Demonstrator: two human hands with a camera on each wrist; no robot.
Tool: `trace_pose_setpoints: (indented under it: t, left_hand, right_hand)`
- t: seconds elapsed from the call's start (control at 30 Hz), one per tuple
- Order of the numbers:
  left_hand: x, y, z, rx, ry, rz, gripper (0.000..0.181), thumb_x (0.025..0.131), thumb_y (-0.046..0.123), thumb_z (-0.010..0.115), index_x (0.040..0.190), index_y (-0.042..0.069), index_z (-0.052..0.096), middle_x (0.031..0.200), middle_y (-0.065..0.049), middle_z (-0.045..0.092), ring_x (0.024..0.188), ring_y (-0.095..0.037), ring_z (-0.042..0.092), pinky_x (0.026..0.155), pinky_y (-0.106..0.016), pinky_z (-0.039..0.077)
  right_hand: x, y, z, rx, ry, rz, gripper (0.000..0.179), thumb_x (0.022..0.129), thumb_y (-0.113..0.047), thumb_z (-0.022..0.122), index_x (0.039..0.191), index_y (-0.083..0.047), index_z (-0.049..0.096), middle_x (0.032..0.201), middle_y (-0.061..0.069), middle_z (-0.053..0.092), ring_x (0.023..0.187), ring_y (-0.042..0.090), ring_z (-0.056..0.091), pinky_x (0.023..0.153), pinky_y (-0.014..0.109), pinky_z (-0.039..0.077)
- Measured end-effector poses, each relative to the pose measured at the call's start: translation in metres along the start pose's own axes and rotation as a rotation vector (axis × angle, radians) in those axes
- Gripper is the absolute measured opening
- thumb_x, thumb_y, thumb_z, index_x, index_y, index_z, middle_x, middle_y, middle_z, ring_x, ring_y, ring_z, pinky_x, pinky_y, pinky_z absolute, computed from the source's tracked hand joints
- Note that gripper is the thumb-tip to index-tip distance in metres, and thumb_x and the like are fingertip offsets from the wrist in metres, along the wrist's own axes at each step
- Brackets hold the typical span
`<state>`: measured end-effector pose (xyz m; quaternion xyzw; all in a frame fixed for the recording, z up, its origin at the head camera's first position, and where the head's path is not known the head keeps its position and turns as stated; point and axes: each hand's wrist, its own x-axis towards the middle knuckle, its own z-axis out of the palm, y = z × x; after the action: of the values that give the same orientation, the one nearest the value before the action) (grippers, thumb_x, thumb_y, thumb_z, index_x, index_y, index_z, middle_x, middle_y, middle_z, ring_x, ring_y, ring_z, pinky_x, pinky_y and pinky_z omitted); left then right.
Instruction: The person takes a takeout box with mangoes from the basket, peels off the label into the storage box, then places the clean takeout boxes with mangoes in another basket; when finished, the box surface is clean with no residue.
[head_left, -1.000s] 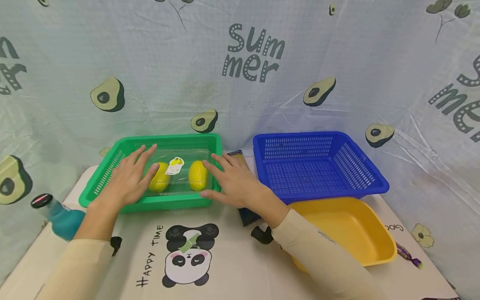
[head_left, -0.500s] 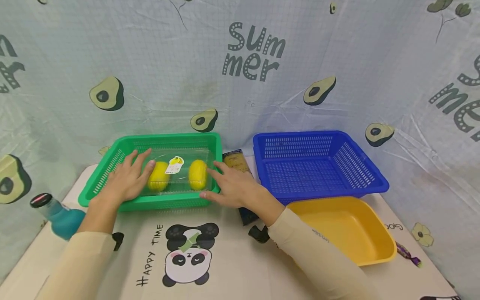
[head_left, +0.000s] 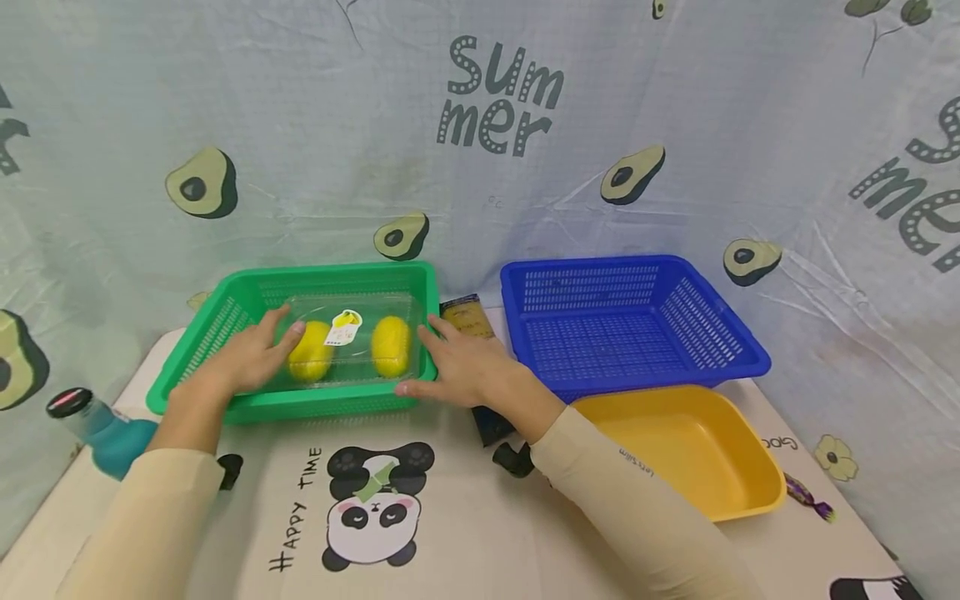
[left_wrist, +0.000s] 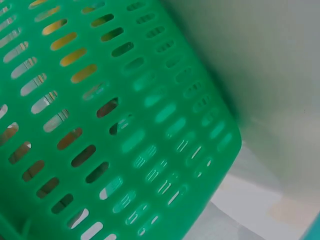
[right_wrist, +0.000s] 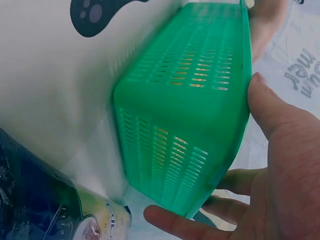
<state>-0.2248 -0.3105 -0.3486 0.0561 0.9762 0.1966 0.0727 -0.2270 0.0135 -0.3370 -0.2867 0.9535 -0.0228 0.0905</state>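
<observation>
A clear plastic box (head_left: pixel 356 350) with two yellow oval fruits and a paper label lies in a green perforated basket (head_left: pixel 315 408). My left hand (head_left: pixel 243 358) reaches over the basket's front-left side, thumb and forefinger at the left end of the box; its other fingers are mostly hidden. At the basket's front-right corner is my right hand (head_left: pixel 468 362), fingers spread, with the thumb against the rim in the right wrist view. The left wrist view is filled by the basket's slotted wall (left_wrist: pixel 125 125) and shows no fingers.
To the right stand a blue perforated basket (head_left: pixel 600 387) and a yellow tray (head_left: pixel 697 450). A dark packet (head_left: pixel 491 425) lies beneath the right hand. A bottle with blue contents (head_left: pixel 123 442) is by the left forearm; a purple wrapper (head_left: pixel 810 497) lies far right.
The left hand has lowered into the green basket towards the left end of the plastic box. The right hand has drawn back from over the box to the basket's right rim.
</observation>
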Motion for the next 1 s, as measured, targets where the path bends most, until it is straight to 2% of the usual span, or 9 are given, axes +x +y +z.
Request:
trace_pose_setpoints:
  t: [0.1, 0.27, 0.4, 0.57, 0.67, 0.83, 1.0]
  left_hand:
    - [0.0, -0.001, -0.003, 0.004, -0.004, 0.007, 0.082, 0.11, 0.055, 0.013, 0.16, -0.01, 0.006, 0.153, -0.047, 0.023, 0.136, -0.069, 0.024, 0.109, -0.077, 0.023]
    - [-0.001, -0.002, -0.006, -0.004, 0.021, 0.017, 0.08, 0.11, 0.054, 0.016, 0.16, -0.009, 0.009, 0.155, -0.045, 0.023, 0.139, -0.067, 0.022, 0.111, -0.077, 0.021]
    - [-0.003, -0.004, -0.008, -0.012, 0.052, 0.026, 0.073, 0.112, 0.048, 0.023, 0.162, -0.005, 0.013, 0.157, -0.043, 0.022, 0.142, -0.067, 0.016, 0.112, -0.077, 0.017]
    - [-0.008, -0.001, -0.008, -0.056, 0.083, 0.052, 0.064, 0.113, 0.035, 0.032, 0.163, 0.0, 0.015, 0.156, -0.043, 0.025, 0.143, -0.067, 0.015, 0.112, -0.077, 0.017]
    - [-0.012, 0.002, -0.009, -0.075, 0.115, 0.074, 0.059, 0.113, 0.029, 0.033, 0.163, 0.001, 0.019, 0.154, -0.043, 0.03, 0.141, -0.065, 0.021, 0.111, -0.077, 0.021]
    - [-0.019, 0.006, -0.015, -0.079, 0.156, 0.103, 0.056, 0.113, 0.023, 0.033, 0.162, -0.001, 0.022, 0.15, -0.044, 0.032, 0.136, -0.062, 0.029, 0.106, -0.075, 0.026]
    - [-0.023, 0.011, -0.021, -0.072, 0.196, 0.085, 0.055, 0.112, 0.023, 0.033, 0.162, 0.001, 0.023, 0.147, -0.041, 0.036, 0.132, -0.058, 0.034, 0.102, -0.074, 0.031]
  right_hand:
    - [0.0, 0.0, -0.002, 0.003, -0.007, 0.006, 0.1, 0.09, -0.085, 0.039, 0.167, -0.024, 0.016, 0.174, 0.0, 0.01, 0.143, 0.03, 0.048, 0.097, 0.056, 0.053]
    - [0.001, -0.001, -0.002, 0.017, -0.011, 0.005, 0.1, 0.091, -0.085, 0.039, 0.167, -0.024, 0.016, 0.174, 0.0, 0.009, 0.141, 0.032, 0.05, 0.101, 0.059, 0.05]
    - [0.0, -0.001, -0.003, 0.02, -0.007, -0.006, 0.1, 0.091, -0.084, 0.04, 0.167, -0.022, 0.017, 0.174, 0.001, 0.009, 0.146, 0.031, 0.043, 0.104, 0.059, 0.048]
    - [-0.001, 0.002, -0.005, -0.024, 0.023, -0.026, 0.102, 0.091, -0.082, 0.044, 0.165, -0.015, 0.024, 0.172, 0.006, 0.018, 0.151, 0.03, 0.036, 0.113, 0.052, 0.042]
    - [-0.001, 0.002, -0.004, -0.037, 0.038, -0.041, 0.102, 0.092, -0.081, 0.045, 0.164, -0.012, 0.026, 0.171, 0.008, 0.021, 0.15, 0.031, 0.037, 0.116, 0.05, 0.039]
    - [-0.001, 0.002, -0.003, -0.025, 0.053, -0.056, 0.102, 0.092, -0.08, 0.045, 0.164, -0.011, 0.026, 0.171, 0.008, 0.022, 0.149, 0.032, 0.039, 0.115, 0.05, 0.04]
    - [-0.001, 0.001, -0.003, -0.012, 0.053, -0.068, 0.099, 0.094, -0.079, 0.045, 0.164, -0.012, 0.027, 0.171, 0.009, 0.021, 0.149, 0.033, 0.039, 0.115, 0.052, 0.04]
